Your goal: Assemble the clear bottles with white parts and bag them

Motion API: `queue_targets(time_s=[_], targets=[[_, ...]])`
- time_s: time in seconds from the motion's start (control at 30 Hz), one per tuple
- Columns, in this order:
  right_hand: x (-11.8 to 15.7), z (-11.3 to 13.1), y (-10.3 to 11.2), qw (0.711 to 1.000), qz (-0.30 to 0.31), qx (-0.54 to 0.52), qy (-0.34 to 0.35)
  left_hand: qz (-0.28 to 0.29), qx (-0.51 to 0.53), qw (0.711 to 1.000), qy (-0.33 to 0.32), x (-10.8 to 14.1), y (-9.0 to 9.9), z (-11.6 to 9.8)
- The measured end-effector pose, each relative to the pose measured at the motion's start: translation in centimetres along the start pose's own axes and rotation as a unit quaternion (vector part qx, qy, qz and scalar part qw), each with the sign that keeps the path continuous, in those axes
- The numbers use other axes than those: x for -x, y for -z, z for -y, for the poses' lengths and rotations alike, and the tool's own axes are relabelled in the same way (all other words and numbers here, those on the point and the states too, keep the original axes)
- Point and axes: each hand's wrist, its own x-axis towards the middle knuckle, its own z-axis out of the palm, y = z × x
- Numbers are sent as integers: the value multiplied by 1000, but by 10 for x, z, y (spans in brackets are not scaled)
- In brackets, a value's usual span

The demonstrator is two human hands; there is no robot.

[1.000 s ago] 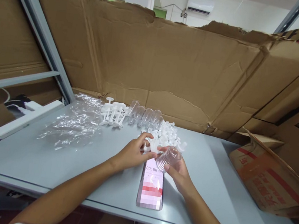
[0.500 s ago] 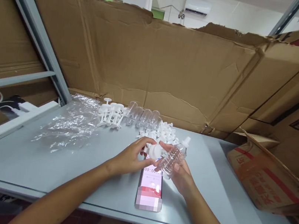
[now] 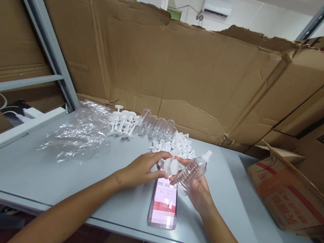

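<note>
The left hand pinches a round white plastic piece; the right hand curls around a clear ribbed plastic tube.

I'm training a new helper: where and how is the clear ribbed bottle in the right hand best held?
Probably around its ribbed middle, coming from the right, as the right hand does. The clear ribbed bottle tilts with its white tip up and to the right; the ribs should aid grip, and its left side faces the white part in the left hand.
</note>
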Motion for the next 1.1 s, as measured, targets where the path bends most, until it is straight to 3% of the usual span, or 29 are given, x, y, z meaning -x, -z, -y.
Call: queue_targets(time_s=[0.27, 0.5, 0.8, 1.1], targets=[[1, 9, 6, 998, -42, -31, 17, -43, -45, 998, 3, -1, 2, 13], [0, 13, 5, 997, -66, -10, 27, -61, -10, 997, 48, 2, 1, 17], [-4, 7, 14, 966, -214, -16, 144, -77, -41, 996, 34, 3, 0, 14], [-4, 1, 12, 969, -219, -15, 112, -72, -115, 991, -10, 3, -2, 17]])
